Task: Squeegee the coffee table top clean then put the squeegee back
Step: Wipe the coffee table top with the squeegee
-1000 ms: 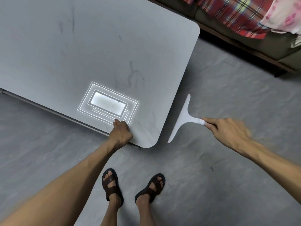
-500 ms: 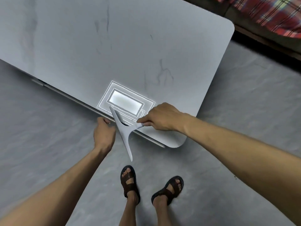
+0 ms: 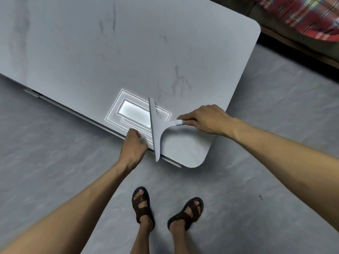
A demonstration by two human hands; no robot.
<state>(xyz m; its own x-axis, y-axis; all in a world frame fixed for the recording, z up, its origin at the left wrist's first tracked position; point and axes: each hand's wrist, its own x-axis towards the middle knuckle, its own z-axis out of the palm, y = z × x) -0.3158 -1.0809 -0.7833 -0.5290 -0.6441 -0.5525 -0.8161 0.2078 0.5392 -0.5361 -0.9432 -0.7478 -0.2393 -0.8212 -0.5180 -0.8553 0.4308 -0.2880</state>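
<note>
So the right hand has its fingers wrapped tight around the handle of the white squeegee. The blade sits over the coffee table near its right front corner, running front to back, with the near tip poking out past the table edge. It crosses a bright light reflection on the top. The left hand is at the front edge just beside the blade, fingers bent, but honestly I can't tell if it's gripping or just resting. Faint dark streaks show on the top. Brown sandals stand on the gray floor.
</note>
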